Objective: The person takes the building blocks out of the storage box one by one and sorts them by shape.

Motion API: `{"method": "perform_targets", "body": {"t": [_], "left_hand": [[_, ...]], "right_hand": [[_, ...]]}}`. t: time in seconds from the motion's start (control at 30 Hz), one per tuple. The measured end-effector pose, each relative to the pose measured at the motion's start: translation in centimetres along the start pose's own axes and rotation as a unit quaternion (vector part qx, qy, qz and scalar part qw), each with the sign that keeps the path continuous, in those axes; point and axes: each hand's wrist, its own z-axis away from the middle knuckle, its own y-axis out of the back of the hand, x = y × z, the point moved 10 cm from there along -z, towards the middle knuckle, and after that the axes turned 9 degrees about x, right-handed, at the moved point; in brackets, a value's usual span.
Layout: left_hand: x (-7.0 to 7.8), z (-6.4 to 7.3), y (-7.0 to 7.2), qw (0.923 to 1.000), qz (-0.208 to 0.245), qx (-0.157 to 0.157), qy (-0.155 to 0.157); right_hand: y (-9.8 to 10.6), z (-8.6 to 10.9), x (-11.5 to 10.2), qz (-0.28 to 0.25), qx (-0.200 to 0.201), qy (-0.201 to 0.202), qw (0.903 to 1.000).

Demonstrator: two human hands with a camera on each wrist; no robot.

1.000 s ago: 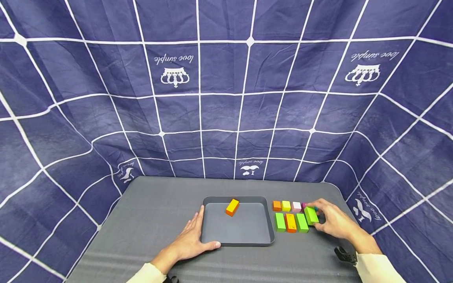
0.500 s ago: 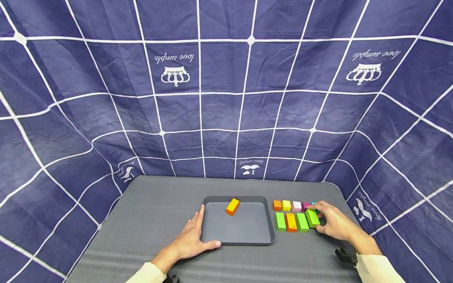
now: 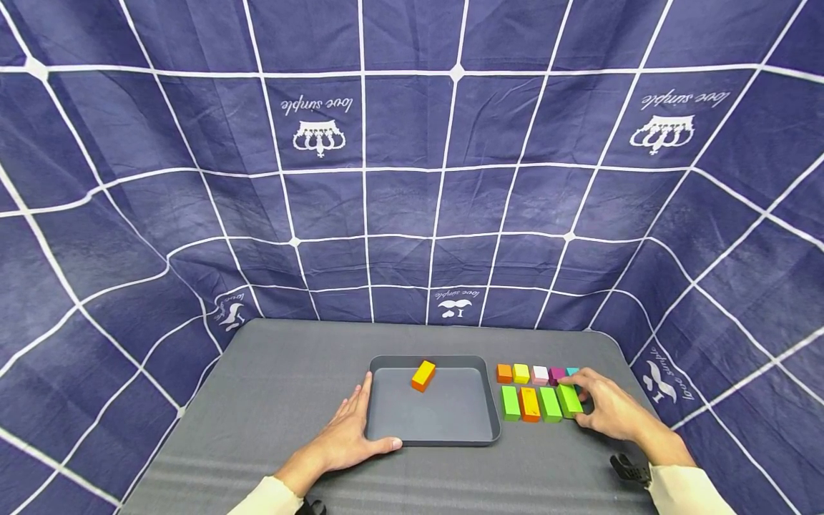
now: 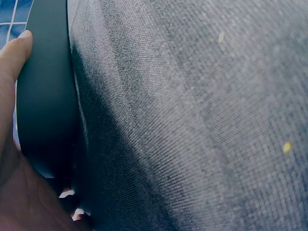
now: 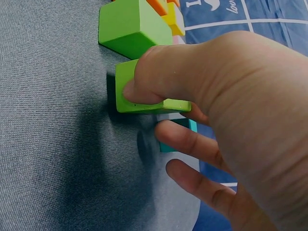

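Observation:
My right hand [image 3: 608, 408] pinches a long green block [image 3: 569, 400] by its two ends, thumb at the near end. In the right wrist view that green block [image 5: 125, 74] is at or just above the table, and its exact contact is hard to tell. It stands at the right end of a row with a green block [image 3: 550, 405], an orange block [image 3: 530, 405] and another green block [image 3: 511, 404]. My left hand [image 3: 344, 436] rests against the grey tray [image 3: 438, 428], fingers straight along its left side, thumb at the front rim. An orange-yellow block [image 3: 423, 375] lies slanted inside.
Behind the long blocks runs a row of cubes: orange [image 3: 504, 373], yellow [image 3: 521, 373], pale pink [image 3: 539, 375], purple [image 3: 556, 376] and teal [image 3: 571, 371], the last partly hidden by my right fingers. A blue checked cloth [image 3: 405, 207] hangs behind the grey table [image 3: 290, 372].
My right hand has shifted the green block slightly down and to the right, in line with the row. More of the purple and teal cubes shows. The left hand has stayed put.

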Motion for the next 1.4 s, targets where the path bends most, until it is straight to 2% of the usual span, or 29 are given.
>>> {"method": "perform_targets", "body": {"t": [0.2,0.47,0.77,1.1,1.23,1.4], "left_hand": [[0.1,0.0,0.0,1.0,0.0,-0.001,0.004],[0.1,-0.1,-0.1,1.0,-0.003,-0.004,0.004],[0.3,-0.1,-0.1,1.0,-0.004,-0.005,0.003],[0.2,0.0,-0.3,1.0,-0.001,-0.006,0.001],[0.2,0.0,-0.2,1.0,-0.003,-0.002,-0.001],[0.1,0.0,-0.1,1.0,-0.005,-0.002,-0.001]], "right_hand": [[-0.2,0.2,0.2,-0.004,-0.015,-0.011,0.9998],[-0.3,0.3,0.0,-0.018,-0.018,0.005,0.9997],[-0.3,0.6,0.5,-0.016,-0.04,-0.028,0.9987],[2.1,0.2,-0.6,0.046,0.025,-0.027,0.9983],[2.8,-0.5,-1.8,0.05,0.053,-0.017,0.9972],[3.0,-1.3,-3.4,0.051,0.066,-0.019,0.9963]]}}
